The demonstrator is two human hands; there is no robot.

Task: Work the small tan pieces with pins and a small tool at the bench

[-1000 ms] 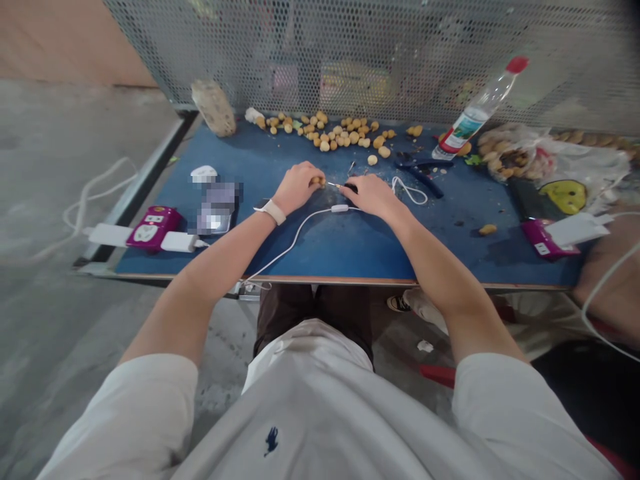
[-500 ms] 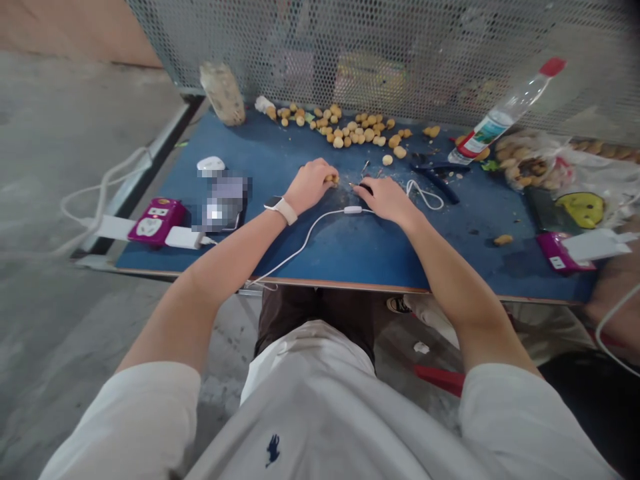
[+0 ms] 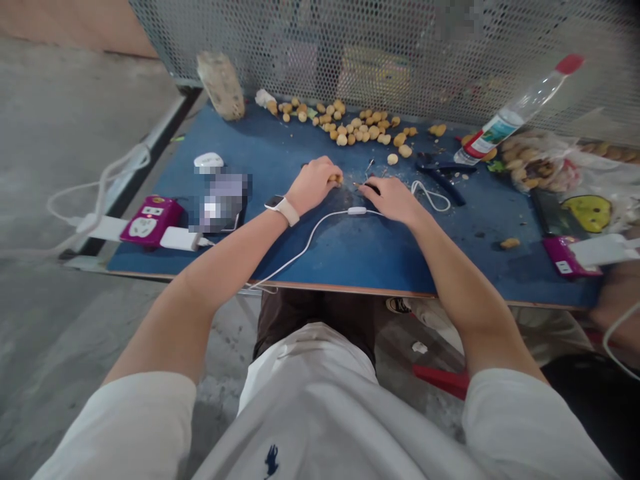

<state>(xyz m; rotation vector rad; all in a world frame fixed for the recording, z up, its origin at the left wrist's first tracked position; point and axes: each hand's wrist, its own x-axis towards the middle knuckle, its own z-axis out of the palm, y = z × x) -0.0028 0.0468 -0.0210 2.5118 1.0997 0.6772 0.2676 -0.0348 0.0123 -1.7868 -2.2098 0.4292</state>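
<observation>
My left hand [image 3: 314,185], with a watch on its wrist, pinches a small tan gourd [image 3: 339,179] in its fingertips just above the blue tabletop [image 3: 345,257]. Across a narrow gap, my right hand [image 3: 395,198] is closed around a slim dark-handled tool [image 3: 373,189] whose thin tip points left at the gourd. Its exact kind cannot be made out. A white cord with an inline switch [image 3: 357,211] runs below both hands, and part of it passes behind the right hand. A small metal bit [image 3: 371,162] lies beyond the fingers amid pale dust.
Several small gourds [image 3: 367,127] lie in a heap along the perforated metal screen [image 3: 300,63]. Blue-handled pliers [image 3: 445,179] and a plastic bottle [image 3: 505,127] are at the right. A cloudy jar [image 3: 221,87], a phone [image 3: 225,200] and a purple power socket [image 3: 153,221] occupy the left.
The view has shifted slightly, so the objects on the table appear a little displaced. Both hands keep the same hold, with the gourd and the tool tip still close together.
</observation>
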